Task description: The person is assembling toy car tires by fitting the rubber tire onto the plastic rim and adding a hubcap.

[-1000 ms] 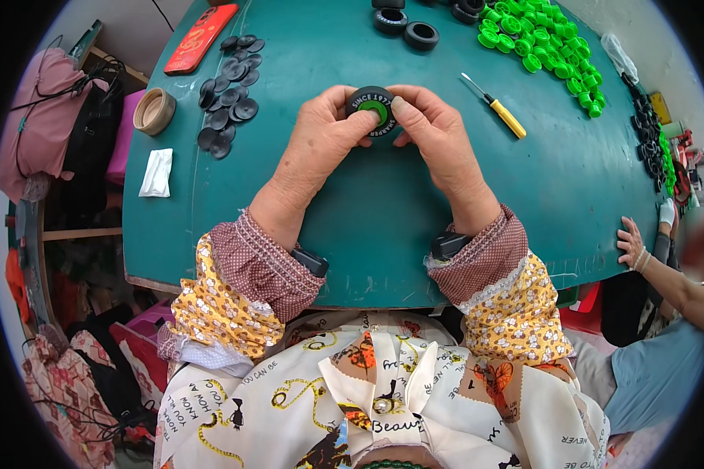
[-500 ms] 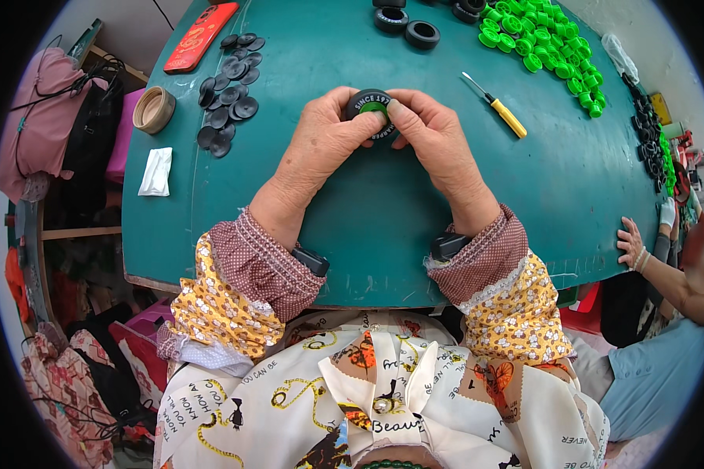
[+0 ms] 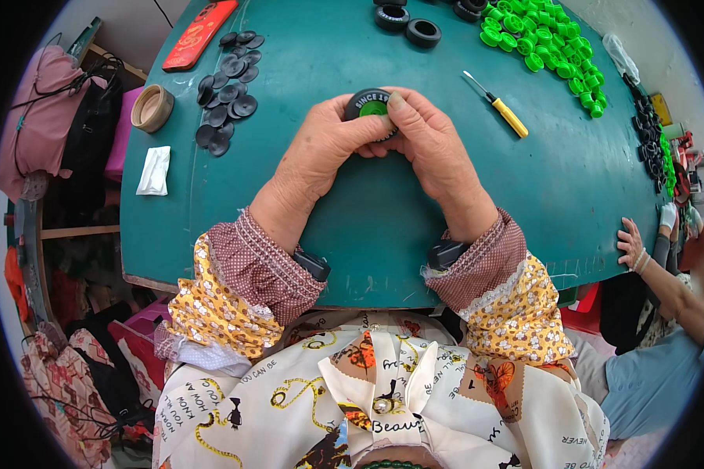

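"Right hand (image 3: 430,139) has crept over the black tyre (image 3: 357,105), hiding more of its lettered face on the side toward the yellow-handled screwdriver (image 3: 508,118). The left hand (image 3: 328,142) has slid its thumb that way too, across the lower part of the face."

"Where does that put the tyre?"

"Well to the left of the screwdriver and about level with it, between the two hands. I can't tell if it touches the green table (image 3: 360,242) underneath."

"And the grip?"

"Closed on it from both sides: thumbs on top, fingers curled round and beneath. No gap shows between hands and rubber, and neither hand holds anything else that I can see."

"How far along would you say it is?"

"A green hub (image 3: 374,109) already sits in the tyre's middle, so I'd judge this pair nearly joined. Whether it's seated all the way, the thumbs hide."

"What's left, then?"

"Plenty, by the look of it. Loose green hubs (image 3: 543,39) lie heaped beyond the screwdriver and to its right. Spare tyres (image 3: 423,41) stand beyond it to the left, the nearest with an open centre. The black discs (image 3: 244,105), far left of it, lie scattered and unattached."
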Available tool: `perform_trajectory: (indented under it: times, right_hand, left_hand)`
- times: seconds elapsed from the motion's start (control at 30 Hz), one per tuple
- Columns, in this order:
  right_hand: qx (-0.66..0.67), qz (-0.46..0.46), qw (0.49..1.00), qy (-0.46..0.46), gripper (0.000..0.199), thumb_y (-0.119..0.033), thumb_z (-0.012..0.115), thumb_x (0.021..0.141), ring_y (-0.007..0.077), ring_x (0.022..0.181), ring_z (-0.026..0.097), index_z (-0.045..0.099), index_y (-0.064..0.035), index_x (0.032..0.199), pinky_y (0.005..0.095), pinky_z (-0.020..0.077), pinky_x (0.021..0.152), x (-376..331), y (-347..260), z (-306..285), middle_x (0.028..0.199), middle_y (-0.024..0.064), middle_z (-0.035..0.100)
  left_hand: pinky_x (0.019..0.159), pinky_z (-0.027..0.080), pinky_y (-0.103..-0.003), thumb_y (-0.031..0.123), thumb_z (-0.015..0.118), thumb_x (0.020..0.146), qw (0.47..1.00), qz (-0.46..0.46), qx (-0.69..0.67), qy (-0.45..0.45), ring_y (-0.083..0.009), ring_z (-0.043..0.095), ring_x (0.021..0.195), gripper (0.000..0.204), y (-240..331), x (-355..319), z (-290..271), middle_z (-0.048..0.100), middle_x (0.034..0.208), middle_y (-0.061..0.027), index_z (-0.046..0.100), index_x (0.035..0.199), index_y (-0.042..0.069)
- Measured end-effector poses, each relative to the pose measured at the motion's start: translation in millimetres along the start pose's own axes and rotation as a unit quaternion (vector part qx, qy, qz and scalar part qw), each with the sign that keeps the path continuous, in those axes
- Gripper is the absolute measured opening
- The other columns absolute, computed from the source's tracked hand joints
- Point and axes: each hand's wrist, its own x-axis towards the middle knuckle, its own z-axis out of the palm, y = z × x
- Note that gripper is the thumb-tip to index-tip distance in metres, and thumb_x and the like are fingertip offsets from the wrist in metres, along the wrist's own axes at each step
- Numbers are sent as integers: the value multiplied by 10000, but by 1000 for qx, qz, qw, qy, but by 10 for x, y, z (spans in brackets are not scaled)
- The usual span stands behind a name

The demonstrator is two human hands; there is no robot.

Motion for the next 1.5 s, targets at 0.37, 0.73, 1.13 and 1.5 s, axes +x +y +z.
perform_trajectory:
  times: [0.37, 0.73, 1.13, 1.5]
  right_hand:
    - [38, 24, 999, -2, 295, -287, 436, 917, 57, 663, 498, 540, -34, 1028, 166, 436, 577, -45, -7, 39, 818, 19, 542]
    - [28, 12, 998, 46, 249, -254, 421, 922, 50, 583, 476, 553, -48, 970, 168, 416, 482, -70, -52, 110, 757, 14, 526]
    - [77, 28, 995, 60, 250, -235, 404, 931, 45, 589, 452, 552, -34, 936, 177, 385, 486, -38, 6, 104, 743, 2, 525]
    - [101, 22, 993, 61, 223, -240, 494, 897, 92, 785, 530, 529, -32, 969, 247, 461, 698, -18, 62, 123, 850, 23, 560]
  left_hand:
    - [588, 490, -199, 194, 618, 793, 995, -27, 25, -91, -113, 595, 635, 262, -17, -3, 4, 602, 761, -65, 545, 943, -7]
    - [595, 492, -212, 136, 621, 784, 997, 29, 28, -58, -106, 585, 634, 188, -35, -26, 81, 606, 736, -62, 557, 870, -18]
    - [564, 459, -194, 147, 611, 784, 989, 53, 133, -29, -84, 555, 614, 224, -76, 9, 106, 586, 734, -36, 553, 931, -12]
    - [513, 417, -177, 199, 631, 773, 996, 49, -16, 77, -62, 520, 577, 211, 11, -13, 10, 578, 727, -5, 592, 880, 21]
